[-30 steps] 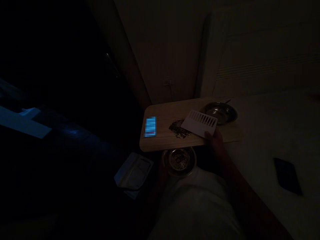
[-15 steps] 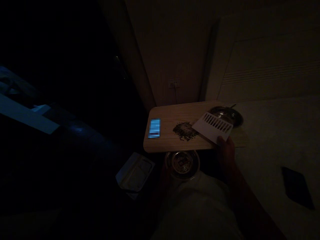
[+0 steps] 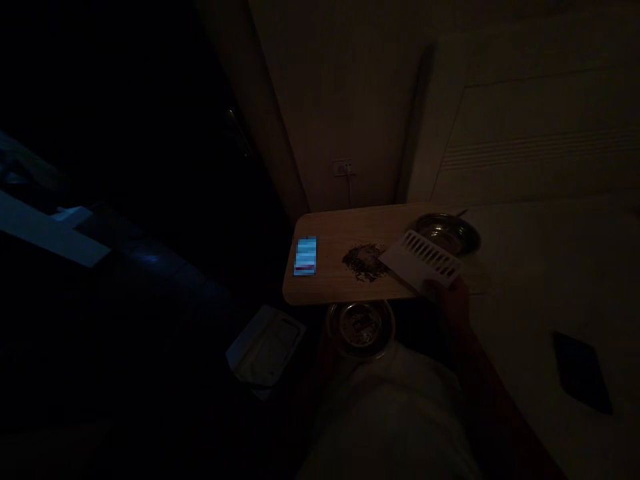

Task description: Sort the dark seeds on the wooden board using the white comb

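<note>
My right hand is closed on a white slotted plastic board, thumb on top. Slanting over the wooden table, the board has its left corner at the right side of a pile of small dark bits. Paler matter lies in the pile's middle. Below the table's near edge is a shiny round metal bowl with some bits inside. My left hand is very dim at the bowl's left rim and seems to grip it; its fingers hardly show.
A second metal bowl with a handle sticking out stands at the table's right end, partly behind the board. A lit phone lies at the left end. A pale container is lower left; a dark flat object lies on the bed-like surface at right.
The whole view has shifted slightly. The white board has tilted a little in my right hand, its corner still by the pile. The bowl at the near edge stays in place.
</note>
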The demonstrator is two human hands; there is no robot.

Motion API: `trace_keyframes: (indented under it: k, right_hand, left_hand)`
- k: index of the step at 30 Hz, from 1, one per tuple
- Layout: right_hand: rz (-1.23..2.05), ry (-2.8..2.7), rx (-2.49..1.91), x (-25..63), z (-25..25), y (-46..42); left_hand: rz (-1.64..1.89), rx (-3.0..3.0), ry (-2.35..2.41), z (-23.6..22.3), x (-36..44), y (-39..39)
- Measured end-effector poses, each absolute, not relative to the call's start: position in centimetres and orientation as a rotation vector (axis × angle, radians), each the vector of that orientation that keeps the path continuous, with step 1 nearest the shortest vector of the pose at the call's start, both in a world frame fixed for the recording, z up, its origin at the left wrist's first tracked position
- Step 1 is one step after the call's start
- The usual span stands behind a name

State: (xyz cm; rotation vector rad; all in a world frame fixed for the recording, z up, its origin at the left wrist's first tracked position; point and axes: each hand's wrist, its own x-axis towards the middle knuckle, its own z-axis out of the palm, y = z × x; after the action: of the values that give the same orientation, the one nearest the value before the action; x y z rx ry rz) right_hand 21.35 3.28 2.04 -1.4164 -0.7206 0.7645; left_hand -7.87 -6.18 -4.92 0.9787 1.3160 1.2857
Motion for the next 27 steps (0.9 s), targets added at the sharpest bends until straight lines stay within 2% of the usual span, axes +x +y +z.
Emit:
trace_keyframes:
  k: [7,18,27]
  right_hand:
    - [0.931,-0.867,-1.384,21.9,1.1,3.2]
    - [0.734,-0.904,-1.478,22.3,0.9,3.3]
    - [0.778,-0.961,-1.450,21.0,2.0,3.0]
  left_hand:
    - [1.275,0.884,1.295,-4.8,-7.9,-6.2]
    - [1.278,0.950,1.294,-4.4,-7.9,-6.5]
    - [1.266,0.830,1.321,-4.1,-7.6,-6.6]
